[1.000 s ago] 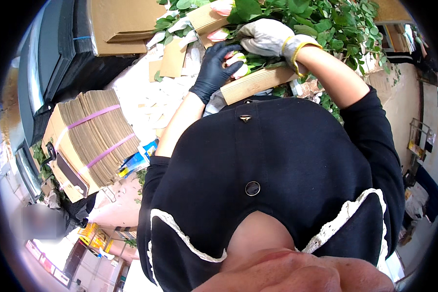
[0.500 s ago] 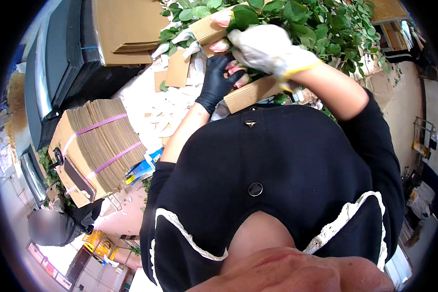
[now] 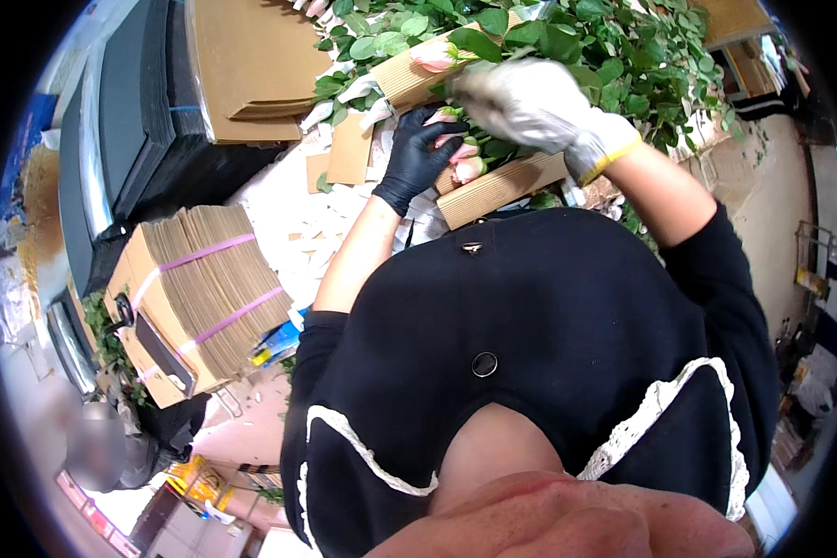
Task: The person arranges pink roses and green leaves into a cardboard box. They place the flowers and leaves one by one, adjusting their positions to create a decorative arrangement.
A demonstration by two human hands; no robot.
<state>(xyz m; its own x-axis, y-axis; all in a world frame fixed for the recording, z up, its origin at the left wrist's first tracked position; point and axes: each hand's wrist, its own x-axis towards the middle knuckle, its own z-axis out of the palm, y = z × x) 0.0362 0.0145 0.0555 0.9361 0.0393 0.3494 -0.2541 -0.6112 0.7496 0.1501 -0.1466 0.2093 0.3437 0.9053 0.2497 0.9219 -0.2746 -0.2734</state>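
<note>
Several pink roses [image 3: 470, 169] lie side by side with their heads to the left, between two folded parts of a corrugated cardboard wrap [image 3: 502, 189]. My left hand [image 3: 417, 156], in a black glove, curls its fingers round the rose heads from the left. Over the stems and leaves is my right hand [image 3: 535, 107], in a white glove with a yellow cuff; its fingertips are smeared by motion, so what they hold cannot be made out. Another pink rose [image 3: 432, 56] rests on the wrap's far part, its leaves beside my right fingers.
Leafy rose stems [image 3: 614, 56] heap at the far right. White paper scraps [image 3: 330, 219] and cardboard pieces [image 3: 351, 149] cover the table on the left. Beyond are stacked cardboard sheets [image 3: 251, 60] and a strapped cardboard bundle [image 3: 205, 279]. Another person [image 3: 102, 446] is at lower left.
My right hand has shifted slightly right and down, away from my left hand. The lower rose heads show more between the wrap's parts. My left hand stays at the heads.
</note>
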